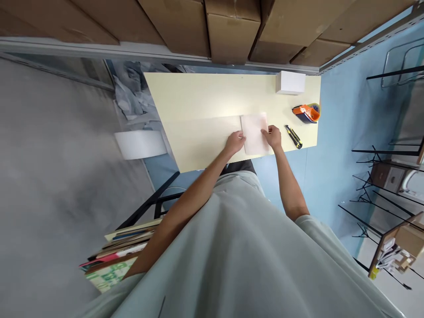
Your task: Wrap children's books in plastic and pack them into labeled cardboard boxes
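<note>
A flat, pale pink rectangular piece (255,134), which looks like a folded sheet or thin packet, lies near the front edge of the cream table (205,92). My left hand (235,142) pinches its left edge with curled fingers. On the opposite side, my right hand (273,137) grips the right edge, thumb on top and the other fingers partly hidden. A thin pale sheet (202,139) seems to stretch over the table to the left of the piece. To the right of my right hand lies a yellow-and-black utility knife (293,137).
An orange tape dispenser (307,113) and a white box (290,82) stand on the table's right side. Cardboard boxes (233,35) line a shelf beyond it. A white roll (141,144) sits off the left end. Stacked boards (122,251) are at lower left.
</note>
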Available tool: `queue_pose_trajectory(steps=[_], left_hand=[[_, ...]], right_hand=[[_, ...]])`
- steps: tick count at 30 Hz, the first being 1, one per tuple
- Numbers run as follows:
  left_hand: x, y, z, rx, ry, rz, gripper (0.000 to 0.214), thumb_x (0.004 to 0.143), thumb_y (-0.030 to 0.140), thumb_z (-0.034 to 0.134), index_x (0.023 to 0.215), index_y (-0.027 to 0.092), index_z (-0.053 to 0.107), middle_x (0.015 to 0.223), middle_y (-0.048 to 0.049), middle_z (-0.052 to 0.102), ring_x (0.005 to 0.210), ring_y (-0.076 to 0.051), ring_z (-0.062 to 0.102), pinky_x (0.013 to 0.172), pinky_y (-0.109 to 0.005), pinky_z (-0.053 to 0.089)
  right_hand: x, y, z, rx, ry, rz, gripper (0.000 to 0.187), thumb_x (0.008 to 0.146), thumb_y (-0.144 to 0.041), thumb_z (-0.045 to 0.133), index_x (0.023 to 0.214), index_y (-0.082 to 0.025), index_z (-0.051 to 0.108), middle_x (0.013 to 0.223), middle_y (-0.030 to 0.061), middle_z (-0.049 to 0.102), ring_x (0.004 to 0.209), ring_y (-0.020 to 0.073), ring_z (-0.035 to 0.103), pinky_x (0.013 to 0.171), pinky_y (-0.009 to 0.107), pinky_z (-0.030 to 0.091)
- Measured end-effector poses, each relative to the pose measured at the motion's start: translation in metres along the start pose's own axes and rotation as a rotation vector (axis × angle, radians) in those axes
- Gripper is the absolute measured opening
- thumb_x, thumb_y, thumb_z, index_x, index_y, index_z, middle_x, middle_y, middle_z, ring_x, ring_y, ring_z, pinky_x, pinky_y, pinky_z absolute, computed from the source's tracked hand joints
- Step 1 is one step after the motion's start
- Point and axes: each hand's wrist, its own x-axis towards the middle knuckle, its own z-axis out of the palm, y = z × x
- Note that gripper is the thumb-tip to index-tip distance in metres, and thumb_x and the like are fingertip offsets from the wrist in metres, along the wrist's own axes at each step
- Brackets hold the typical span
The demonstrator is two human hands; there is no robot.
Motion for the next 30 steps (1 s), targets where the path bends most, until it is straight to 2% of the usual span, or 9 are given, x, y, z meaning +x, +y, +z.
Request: queue_pose_trajectory(steps=[5,9,11,13,16,20,23,26,30], left_hand=[[-0.018,-0.005,-0.02,-0.105,-0.069,-0.01,0.036,0.085,0.024,0.078,0.121,0.022,0.084,0.14,-0.0128,0.082,0.125,-0.036,0.079,0.118,-0.054,0.061],[-0.028,-0.006,-0.019,-0.195,-0.13,-0.037,0.047,0.084,0.029,0.082,0.131,0.023,0.081,0.153,-0.0151,0.077,0.13,-0.035,0.078,0.115,-0.054,0.062],[-0.032,-0.004,-0.019,-0.25,-0.157,-0.055,0.048,0.086,0.033,0.082,0.132,0.023,0.08,0.151,-0.0159,0.077,0.129,-0.034,0.078,0.111,-0.051,0.064],[-0.036,0.0,-0.022,-0.295,-0.173,-0.053,0.043,0.09,0.04,0.08,0.128,0.022,0.08,0.138,-0.0147,0.082,0.124,-0.032,0.08,0.107,-0.049,0.066],[-0.046,0.002,-0.038,-0.32,-0.041,-0.022,0.036,0.094,0.047,0.076,0.117,0.021,0.08,0.117,-0.0107,0.085,0.112,-0.029,0.081,0.1,-0.045,0.069],[-0.06,-0.004,-0.068,-0.33,0.245,-0.039,0.036,0.095,0.053,0.074,0.113,0.022,0.079,0.115,-0.0088,0.083,0.108,-0.026,0.08,0.093,-0.041,0.071],[-0.066,-0.013,-0.085,-0.322,0.299,-0.081,0.044,0.096,0.063,0.074,0.113,0.023,0.078,0.112,-0.0078,0.082,0.106,-0.024,0.079,0.092,-0.039,0.071],[-0.065,-0.023,-0.091,-0.261,0.283,-0.116,0.049,0.091,0.065,0.079,0.118,0.023,0.079,0.115,-0.0082,0.083,0.106,-0.025,0.079,0.097,-0.041,0.07],[-0.054,-0.031,-0.091,-0.108,0.285,-0.132,0.04,0.09,0.052,0.079,0.116,0.021,0.083,0.114,-0.0097,0.085,0.11,-0.029,0.08,0.101,-0.045,0.068]], right_hand=[[-0.007,-0.003,0.004,0.001,0.022,0.005,0.019,0.091,-0.038,0.073,0.092,-0.026,0.058,0.1,0.0071,0.074,0.089,0.0256,0.066,0.09,0.04,0.053],[-0.035,-0.02,0.008,-0.011,0.054,-0.121,0.011,0.097,-0.036,0.066,0.099,-0.026,0.062,0.105,0.0079,0.077,0.09,0.0271,0.068,0.092,0.042,0.055],[-0.054,-0.036,0.017,-0.037,0.031,-0.191,0.012,0.102,-0.036,0.061,0.107,-0.025,0.064,0.109,0.0081,0.077,0.092,0.0272,0.07,0.093,0.042,0.056],[-0.073,-0.054,0.03,-0.078,-0.011,-0.235,0.016,0.108,-0.037,0.057,0.116,-0.025,0.065,0.118,0.0095,0.075,0.095,0.0275,0.072,0.094,0.043,0.058],[-0.094,-0.079,0.055,-0.146,-0.085,-0.265,0.023,0.113,-0.041,0.057,0.128,-0.024,0.064,0.133,0.0138,0.07,0.106,0.0303,0.075,0.095,0.044,0.061],[-0.107,-0.095,0.091,-0.165,-0.142,-0.304,0.042,0.114,-0.052,0.062,0.142,-0.021,0.06,0.147,0.0207,0.063,0.129,0.0368,0.072,0.102,0.049,0.063],[-0.107,-0.09,0.109,-0.144,-0.246,-0.374,0.048,0.111,-0.051,0.069,0.147,-0.021,0.061,0.16,0.0222,0.057,0.138,0.0363,0.069,0.107,0.049,0.064],[-0.089,-0.064,0.097,-0.087,-0.257,-0.413,0.04,0.11,-0.045,0.068,0.143,-0.023,0.067,0.16,0.02,0.06,0.14,0.0338,0.067,0.116,0.051,0.061],[-0.039,0.007,0.028,-0.131,0.071,-0.253,0.039,0.107,-0.024,0.052,0.142,-0.015,0.067,0.152,0.0265,0.063,0.145,0.037,0.06,0.128,0.06,0.049]])
